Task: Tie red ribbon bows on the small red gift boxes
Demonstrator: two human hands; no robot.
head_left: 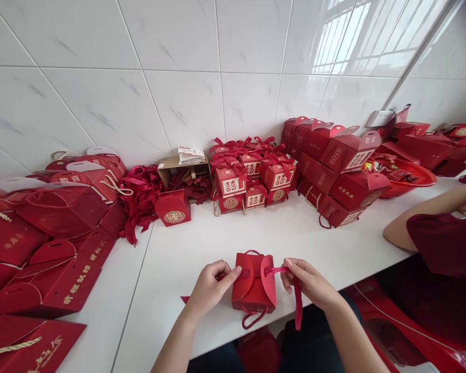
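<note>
On the table in front of me stands a small red gift box (252,295), its two rounded flaps folded over the top. Dark red cord loops hang at its front and back. A red ribbon (298,305) comes out through the right flap. My right hand (308,282) pinches it close to the box, and its tail dangles below. At the left flap, my left hand (213,285) is closed with its thumb at the box's edge. A ribbon tail shows behind that hand, though the fingers partly hide its grip.
Behind are stacked ribbon-tied boxes (252,176), loose ribbons (142,194), a cardboard box (165,171) and a single red box (173,207). Larger red boxes (62,248) crowd the left. More boxes (334,171) and a red basin (423,178) stand right, near another person's arm (431,212).
</note>
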